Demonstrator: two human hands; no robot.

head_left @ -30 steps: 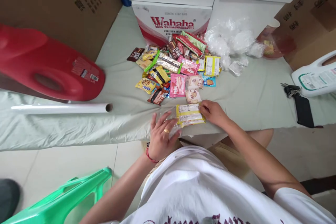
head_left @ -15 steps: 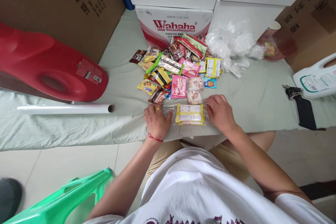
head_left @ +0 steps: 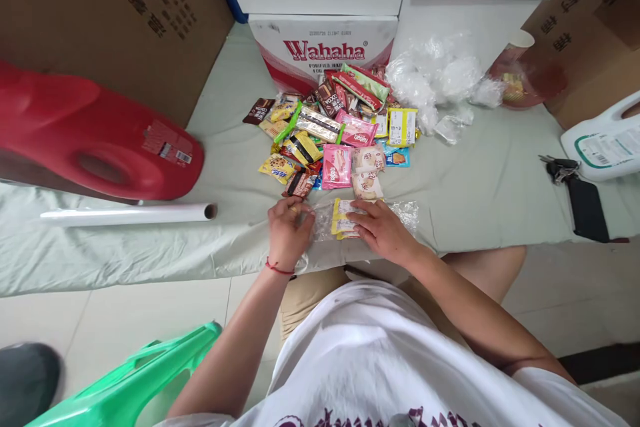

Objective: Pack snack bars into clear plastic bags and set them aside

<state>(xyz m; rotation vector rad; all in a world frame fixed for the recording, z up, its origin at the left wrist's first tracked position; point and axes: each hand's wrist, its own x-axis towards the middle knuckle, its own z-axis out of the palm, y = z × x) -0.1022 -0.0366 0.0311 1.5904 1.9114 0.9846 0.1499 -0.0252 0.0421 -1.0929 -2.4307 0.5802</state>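
Left hand [head_left: 289,232] curled, pinching left end of clear plastic bag [head_left: 407,212] at table's near edge. Right hand [head_left: 383,232] flat, fingers spread, pressing yellow snack packs [head_left: 342,223] inside bag, about 3 o'clock from left hand. Bag looks thin, crinkly, slippery; packs light, probably crushable, so grip by bag mouth, not middle. Pile of snack packets [head_left: 334,130] at 12 o'clock, Wahaha box [head_left: 323,47] behind. Red jug [head_left: 95,133] at 10 o'clock.

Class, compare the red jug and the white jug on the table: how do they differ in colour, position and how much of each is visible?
The red jug lies at the table's left; the white jug lies at its right. The red jug shows almost whole, the white jug is cut off by the picture's edge. Both lie on their sides and bear labels.
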